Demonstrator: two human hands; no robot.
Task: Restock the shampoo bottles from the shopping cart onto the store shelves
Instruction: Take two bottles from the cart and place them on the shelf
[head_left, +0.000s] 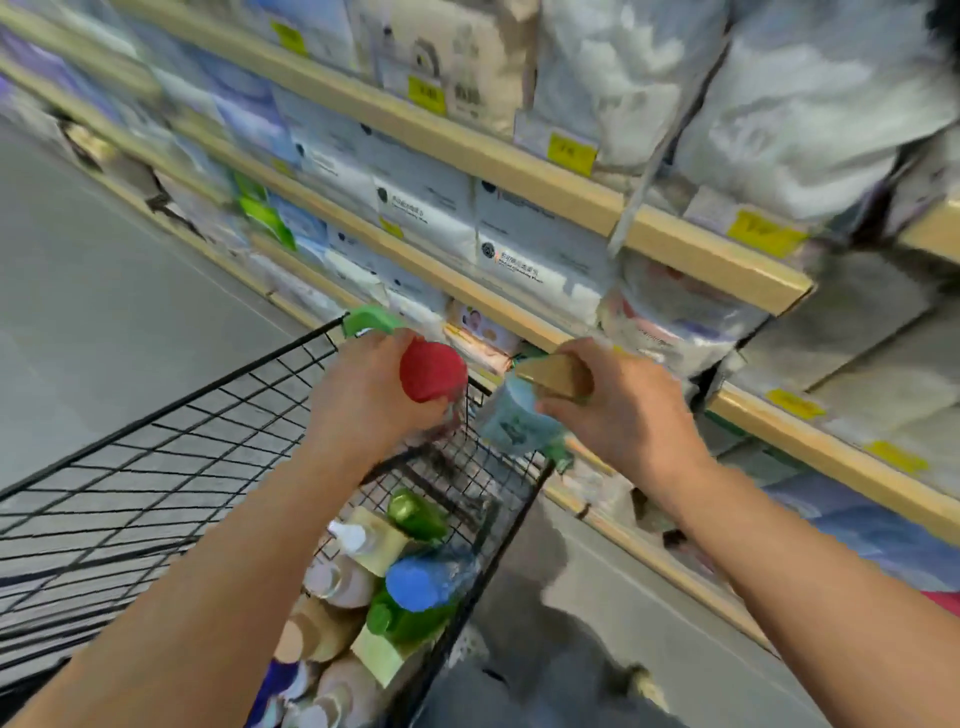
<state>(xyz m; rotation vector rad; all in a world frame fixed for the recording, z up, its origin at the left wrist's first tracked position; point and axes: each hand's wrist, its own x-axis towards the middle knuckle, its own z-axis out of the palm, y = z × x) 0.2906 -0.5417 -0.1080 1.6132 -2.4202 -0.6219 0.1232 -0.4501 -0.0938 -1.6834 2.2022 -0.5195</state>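
My left hand (363, 400) grips a bottle with a round red cap (432, 370) above the far end of the black wire shopping cart (171, 457). My right hand (623, 410) grips a pale blue bottle (511, 421) with a tan wedge-shaped cap, held just right of the cart's far corner. Both bottles hang in the air in front of the lower wooden shelf (519, 317). Down in the cart lie several more bottles, among them a green one (415, 514), a blue-capped one (415, 582) and beige ones (337, 577). The picture is blurred.
Wooden-edged shelves (571, 192) run along the right, packed with white and pale blue tissue packs and yellow price tags (571, 151). Grey floor (104, 291) stretches to the left of the cart. The cart's green corner bumper (370, 319) sits close to the shelf edge.
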